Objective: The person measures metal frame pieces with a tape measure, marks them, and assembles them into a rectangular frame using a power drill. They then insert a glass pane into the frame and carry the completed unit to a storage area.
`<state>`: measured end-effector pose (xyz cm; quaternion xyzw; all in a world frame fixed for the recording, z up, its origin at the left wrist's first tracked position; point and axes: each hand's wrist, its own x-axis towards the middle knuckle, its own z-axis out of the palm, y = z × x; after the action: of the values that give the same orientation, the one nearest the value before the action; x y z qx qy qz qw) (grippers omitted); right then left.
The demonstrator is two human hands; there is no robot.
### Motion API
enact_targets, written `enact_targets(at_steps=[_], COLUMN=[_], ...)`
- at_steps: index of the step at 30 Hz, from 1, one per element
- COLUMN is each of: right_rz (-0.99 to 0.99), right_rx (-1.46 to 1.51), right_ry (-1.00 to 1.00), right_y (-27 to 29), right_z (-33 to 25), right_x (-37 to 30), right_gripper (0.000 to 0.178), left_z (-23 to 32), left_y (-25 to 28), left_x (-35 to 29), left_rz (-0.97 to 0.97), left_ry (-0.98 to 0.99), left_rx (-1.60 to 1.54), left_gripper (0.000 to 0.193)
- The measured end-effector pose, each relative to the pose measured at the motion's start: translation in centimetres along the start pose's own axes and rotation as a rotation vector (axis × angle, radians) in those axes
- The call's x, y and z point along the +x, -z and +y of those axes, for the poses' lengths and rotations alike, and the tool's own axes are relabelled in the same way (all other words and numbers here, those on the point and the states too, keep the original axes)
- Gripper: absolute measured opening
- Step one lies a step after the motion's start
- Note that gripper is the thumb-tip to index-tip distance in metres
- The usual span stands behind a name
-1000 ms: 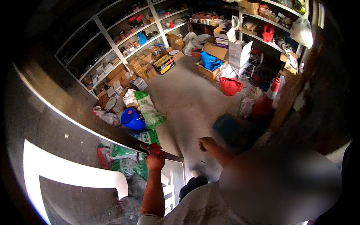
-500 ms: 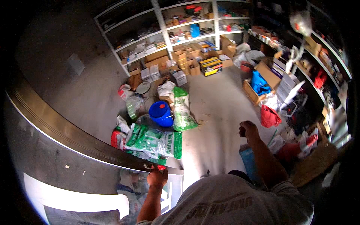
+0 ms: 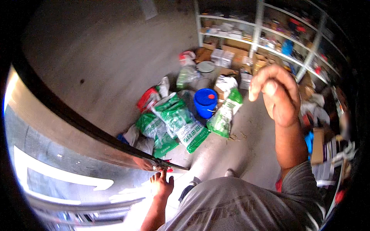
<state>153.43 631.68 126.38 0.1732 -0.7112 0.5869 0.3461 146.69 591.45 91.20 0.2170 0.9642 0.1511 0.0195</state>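
Note:
My left hand (image 3: 162, 185) is at the free end of a metal-framed glass door (image 3: 104, 148), low at the left. Its fingers are spread, the index finger reaching up to the frame beside a small red object (image 3: 169, 169) whose kind I cannot make out. Raised at the right, my right hand (image 3: 278, 94) has bent fingers and a thumb held apart from them. Nothing shows in it. Beyond the door lie green-and-white plastic sacks (image 3: 179, 123), with a blue lidded bucket (image 3: 205, 103) and another green-and-white sack (image 3: 225, 115) behind them.
White shelving (image 3: 255, 32) filled with goods lines the back, cardboard boxes (image 3: 236, 54) along its foot. A red-and-white bag (image 3: 148, 99) lies left of the sacks, and a round grey lid (image 3: 205, 67) farther back. More boxes and bags crowd the right side.
The view has swung left, and the door's edge now lies at a different angle. My right hand has risen and its fingers have loosened. My left hand's fingers have spread at the door's end.

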Motion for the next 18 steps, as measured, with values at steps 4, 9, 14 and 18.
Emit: enact_targets(at_steps=[4,9,14,18], right_rz=[-0.118,0.074,-0.081,-0.377], right_rx=[0.100,0.266,0.328,0.356], right_ry=[-0.231,-0.687,-0.896,-0.877], right_y=[3.9,6.7,-0.2,-5.5], right_z=[6.9,19.6,25.1,23.6], right_x=[-0.7,-5.9,-10.0,-9.7], right_gripper=[0.022,0.024,0.020,0.020], left_z=[4.1,14.0,16.3,13.8], left_y=[-0.3,7.7,5.4,4.1], left_x=[-8.5,-14.9,-21.2,-20.2], left_rz=[0.040,-0.697,-0.127,0.232], left_ry=[0.126,0.686,0.551,0.794], left_rx=[0.014,-0.039,-0.674,-0.294], left_gripper=[0.061,0.054,0.045,0.068])
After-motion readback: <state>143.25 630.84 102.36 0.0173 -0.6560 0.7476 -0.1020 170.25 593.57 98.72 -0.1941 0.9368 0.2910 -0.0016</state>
